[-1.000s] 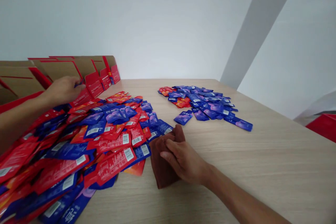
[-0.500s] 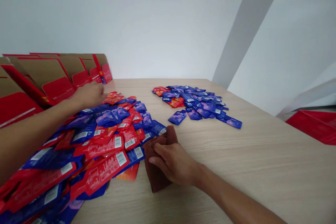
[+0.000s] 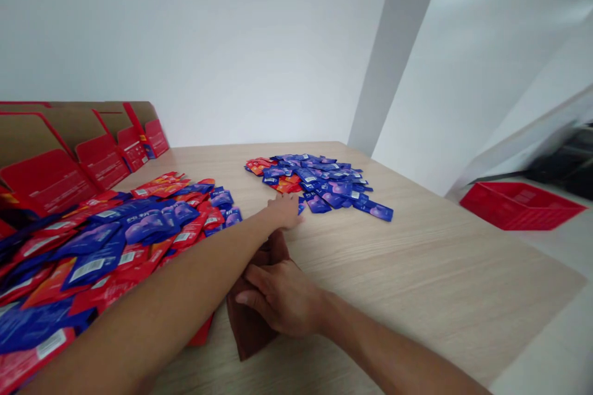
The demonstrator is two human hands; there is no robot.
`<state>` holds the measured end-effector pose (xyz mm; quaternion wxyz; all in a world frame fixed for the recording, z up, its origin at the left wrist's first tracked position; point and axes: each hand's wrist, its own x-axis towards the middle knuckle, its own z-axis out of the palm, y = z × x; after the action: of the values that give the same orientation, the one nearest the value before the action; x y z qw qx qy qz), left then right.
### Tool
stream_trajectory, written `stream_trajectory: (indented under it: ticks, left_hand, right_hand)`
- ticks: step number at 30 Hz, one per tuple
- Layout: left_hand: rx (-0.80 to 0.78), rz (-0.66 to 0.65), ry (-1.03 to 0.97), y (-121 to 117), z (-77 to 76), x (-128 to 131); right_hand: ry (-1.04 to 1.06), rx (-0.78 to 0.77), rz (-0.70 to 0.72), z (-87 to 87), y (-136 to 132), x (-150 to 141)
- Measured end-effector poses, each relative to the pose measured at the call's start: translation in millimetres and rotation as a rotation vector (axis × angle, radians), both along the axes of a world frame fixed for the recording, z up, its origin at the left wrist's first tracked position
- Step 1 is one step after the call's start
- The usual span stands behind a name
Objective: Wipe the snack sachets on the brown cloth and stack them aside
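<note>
My left hand [image 3: 283,210] reaches across my right one, fingers stretched out and apart over a blue sachet [image 3: 301,205] at the near-left edge of the far pile. Most of that sachet is hidden beneath it. Lower down, my right hand [image 3: 287,296] is closed on a brown fabric pouch [image 3: 252,324], which stands on the table with its upper part bunched. My left forearm covers some of the pouch. A large heap of red and blue sachets [image 3: 152,225] spreads to the left, partly behind the same forearm.
Open red cardboard boxes [image 3: 99,157] line the left back of the wooden table [image 3: 393,296]. The farther pile of blue and red sachets [image 3: 319,179] lies near the back. Beyond the table's right edge is a red plastic basket [image 3: 519,213]. A white wall rises behind.
My left hand has moved right, from beside the boxes over the near heap to the far pile's edge. My right hand keeps hold of the pouch. The view has turned somewhat right.
</note>
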<state>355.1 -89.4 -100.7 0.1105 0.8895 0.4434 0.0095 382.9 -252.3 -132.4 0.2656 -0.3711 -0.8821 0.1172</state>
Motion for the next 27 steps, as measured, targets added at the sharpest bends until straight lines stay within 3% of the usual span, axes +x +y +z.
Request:
stream_trajectory:
  ticks: [7, 9, 11, 14, 18, 22, 24, 27]
  left_hand:
    - [-0.125, 0.126, -0.316, 11, -3.6, -15]
    - [-0.18, 0.181, -0.486, 12, -0.4, -26]
    - [-0.237, 0.23, -0.686, 6, 2.2, -40]
    - [-0.342, 0.293, -0.992, -22, 2.3, -62]
    - [-0.45, 0.317, -1.297, -89, -5.7, -72]
    - [-0.499, 0.298, -1.449, -144, -12.6, -58]
    - [-0.451, 0.338, -1.535, -150, -12.9, -52]
    - [-0.38, 0.459, -1.645, -137, -11.3, -54]
  right_hand:
    - [0.146, -0.101, 0.012, 2.4, 2, 7]
    - [0.372, -0.152, -0.06, 3.0, 6, 11]
    - [0.697, -0.167, -0.258, 3.4, 14, 19]
    - [1.042, -0.104, -0.588, 3.2, 29, 37]
    - [1.138, -0.008, -0.788, 0.6, 41, 54]
    - [1.065, 0.002, -0.755, -2.6, 34, 37]
    - [1.008, -0.005, -0.681, -3.0, 26, 21]
    - [0.924, -0.008, -0.523, -2.6, 13, 0]
